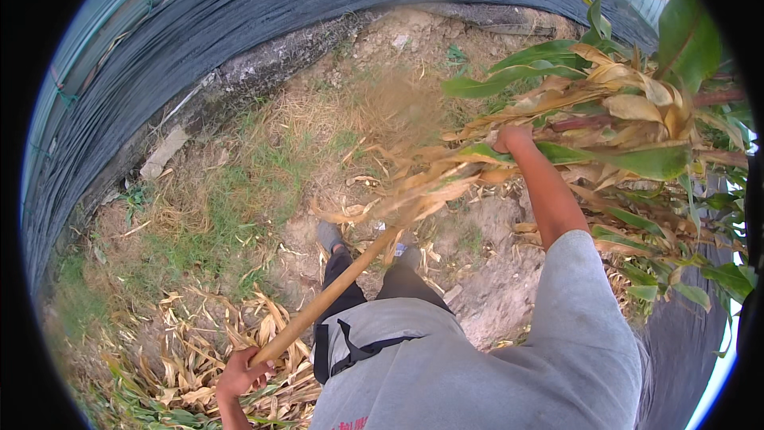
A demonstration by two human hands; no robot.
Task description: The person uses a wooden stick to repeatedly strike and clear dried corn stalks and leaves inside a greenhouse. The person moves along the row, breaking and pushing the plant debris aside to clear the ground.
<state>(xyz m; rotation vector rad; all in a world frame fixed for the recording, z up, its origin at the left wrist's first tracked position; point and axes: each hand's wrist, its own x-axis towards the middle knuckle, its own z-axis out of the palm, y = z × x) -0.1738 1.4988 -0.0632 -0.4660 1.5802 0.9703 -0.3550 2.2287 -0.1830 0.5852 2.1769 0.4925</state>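
Near the bottom left, my left hand (242,371) is around the butt end of a long wooden tool handle (334,292). The handle slants up and away past my legs. Its far end runs in under dry corn leaves (441,191), so any tool head is hidden. My right arm reaches out to the upper right, where my right hand (514,138) grips a bunch of corn stalks (582,123) with tan, withered leaves and some green ones. The stalks lie almost sideways in the view, and my fingers are partly covered by leaves.
Dark plastic netting (286,9) curves along the far side above a low earth-and-concrete edge (250,80). A broken slab (164,152) leans there. Cut corn stalks and husks (197,364) litter the lower left. More standing corn (644,233) is at the right. My shoes (329,235) are on bare soil.
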